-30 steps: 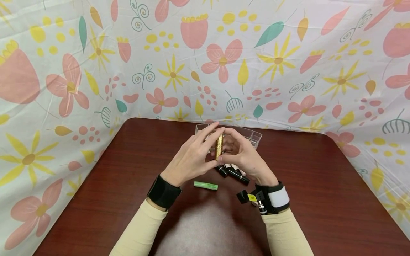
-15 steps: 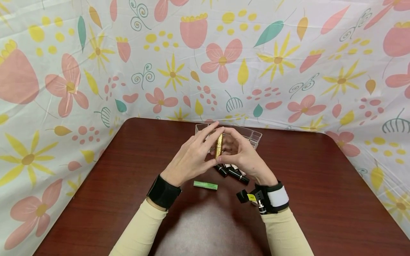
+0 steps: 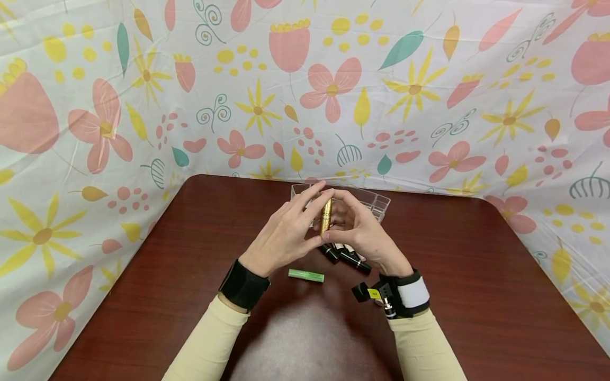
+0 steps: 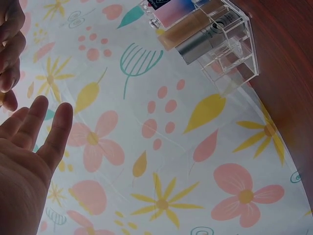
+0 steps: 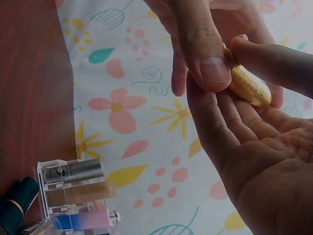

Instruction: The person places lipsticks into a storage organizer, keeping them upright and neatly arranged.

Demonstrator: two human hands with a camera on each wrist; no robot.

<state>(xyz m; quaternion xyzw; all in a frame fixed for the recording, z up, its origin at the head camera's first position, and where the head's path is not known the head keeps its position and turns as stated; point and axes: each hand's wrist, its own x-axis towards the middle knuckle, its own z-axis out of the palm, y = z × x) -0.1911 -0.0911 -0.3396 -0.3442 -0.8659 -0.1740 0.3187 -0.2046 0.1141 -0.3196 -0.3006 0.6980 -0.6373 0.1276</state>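
In the head view, a gold, textured lipstick tube (image 3: 326, 217) stands nearly upright between both hands above the table. The left hand (image 3: 283, 230) pinches it from the left with thumb and forefinger, other fingers stretched out. From the right, the right hand (image 3: 367, 233) holds the same tube between thumb and fingers. The right wrist view has the gold lipstick tube (image 5: 249, 87) lying across the right fingers (image 5: 234, 117), with a thumb on either side. The left wrist view catches the left palm (image 4: 22, 171), but the tube is mostly hidden there.
A clear compartment organizer (image 3: 378, 203) stands behind the hands; silver (image 4: 198, 45) and beige (image 4: 183, 32) tubes fill some compartments. Black tubes (image 3: 355, 262) lie under the right hand. A green tube (image 3: 306, 275) lies nearer on the dark wooden table (image 3: 190, 317). Flowered cloth (image 3: 257, 53) hangs behind.
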